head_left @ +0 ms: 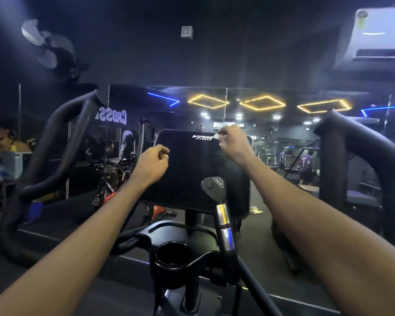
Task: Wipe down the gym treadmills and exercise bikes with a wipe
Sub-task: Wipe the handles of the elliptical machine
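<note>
At the console (192,179) top, wipe (216,136) pinched in right hand (234,144) fingertips, pressed beside the logo, likely to clean the screen; left hand (152,164) curled at the left edge, probably for steadying; actual grip there impossible to tell.

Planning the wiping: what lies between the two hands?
Head view: only the dark console screen between left hand and right hand, which pinches the wipe.

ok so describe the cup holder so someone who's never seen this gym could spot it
Find the big black console screen at the centre. Follow its post straight down to the cup holder, a glossy black ring round a dark hollow. Unlike the upright grip to its right, it is round, open-topped and has no shiny metal bands.
</note>
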A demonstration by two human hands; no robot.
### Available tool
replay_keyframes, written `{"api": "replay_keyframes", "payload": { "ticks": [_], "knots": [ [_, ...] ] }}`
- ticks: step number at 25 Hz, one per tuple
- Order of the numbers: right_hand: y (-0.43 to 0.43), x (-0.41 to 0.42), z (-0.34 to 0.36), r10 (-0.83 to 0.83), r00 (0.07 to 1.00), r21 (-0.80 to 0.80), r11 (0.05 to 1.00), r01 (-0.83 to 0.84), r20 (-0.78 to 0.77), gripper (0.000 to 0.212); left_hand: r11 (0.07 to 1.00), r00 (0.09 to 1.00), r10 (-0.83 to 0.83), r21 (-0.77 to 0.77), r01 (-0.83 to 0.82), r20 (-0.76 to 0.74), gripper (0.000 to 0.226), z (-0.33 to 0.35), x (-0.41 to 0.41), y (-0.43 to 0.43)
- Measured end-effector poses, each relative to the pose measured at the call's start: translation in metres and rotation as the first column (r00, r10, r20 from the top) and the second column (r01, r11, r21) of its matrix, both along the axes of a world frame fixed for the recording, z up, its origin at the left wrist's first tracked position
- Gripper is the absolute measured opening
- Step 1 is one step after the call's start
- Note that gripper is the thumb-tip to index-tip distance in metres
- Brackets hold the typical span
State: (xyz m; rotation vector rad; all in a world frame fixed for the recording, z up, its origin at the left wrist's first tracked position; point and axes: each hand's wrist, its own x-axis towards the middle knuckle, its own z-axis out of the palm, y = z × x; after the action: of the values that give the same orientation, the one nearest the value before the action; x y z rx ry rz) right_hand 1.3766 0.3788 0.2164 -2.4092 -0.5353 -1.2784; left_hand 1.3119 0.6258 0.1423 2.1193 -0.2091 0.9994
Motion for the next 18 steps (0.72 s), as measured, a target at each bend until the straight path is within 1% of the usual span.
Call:
{"api": "replay_keyframes", "payload": {
  "ticks": [2,3,4,7,9,10,11,13,15,18],
  "knots": [
    [-0.019,0.009,-0.008,0.007,1.000,0.181,0.983,-0.004,-0.016,0.019,0.999,0.999,0.023,0.040,-0.022,-0.031,0.027,0.007,0.007,-0.013],
    [-0.023,0.014,-0.014,0.004,0.999,0.234,0.972,0.004,-0.034,0.021,0.997,0.999,0.028,0.073,-0.025,-0.035,0.028,0.008,0.011,-0.018],
    [-0.026,0.021,-0.022,-0.008,0.999,0.252,0.968,0.021,-0.051,0.022,0.994,0.999,0.029,0.105,-0.024,-0.041,0.029,0.006,0.018,-0.022],
    [-0.033,0.043,-0.048,-0.023,0.998,0.230,0.973,0.036,-0.060,0.023,0.977,0.993,0.086,0.203,-0.067,-0.085,0.031,-0.002,0.046,-0.030],
    [-0.033,0.057,-0.060,-0.028,0.998,0.209,0.977,0.040,-0.058,0.024,0.941,0.969,0.178,0.317,-0.116,-0.174,0.040,-0.005,0.063,-0.038],
    [-0.032,0.063,-0.065,-0.038,0.997,0.182,0.982,0.049,-0.064,0.025,0.928,0.957,0.199,0.355,-0.114,-0.213,0.045,-0.007,0.070,-0.044],
    [-0.031,0.068,-0.068,-0.049,0.997,0.138,0.989,0.058,-0.066,0.026,0.925,0.952,0.191,0.368,-0.094,-0.238,0.051,-0.010,0.077,-0.050],
    [-0.030,0.074,-0.075,-0.065,0.996,0.058,0.996,0.068,-0.052,0.031,0.938,0.957,0.124,0.345,-0.027,-0.262,0.061,-0.020,0.090,-0.059],
    [-0.032,0.076,-0.083,-0.069,0.997,0.040,0.997,0.071,-0.034,0.037,0.947,0.947,0.069,0.318,0.037,-0.315,0.070,-0.031,0.105,-0.062],
    [-0.029,0.068,-0.107,-0.081,0.996,0.010,0.997,0.081,-0.021,0.050,0.918,0.928,0.112,0.394,0.040,-0.356,0.078,-0.047,0.115,-0.064]
  ]
}}
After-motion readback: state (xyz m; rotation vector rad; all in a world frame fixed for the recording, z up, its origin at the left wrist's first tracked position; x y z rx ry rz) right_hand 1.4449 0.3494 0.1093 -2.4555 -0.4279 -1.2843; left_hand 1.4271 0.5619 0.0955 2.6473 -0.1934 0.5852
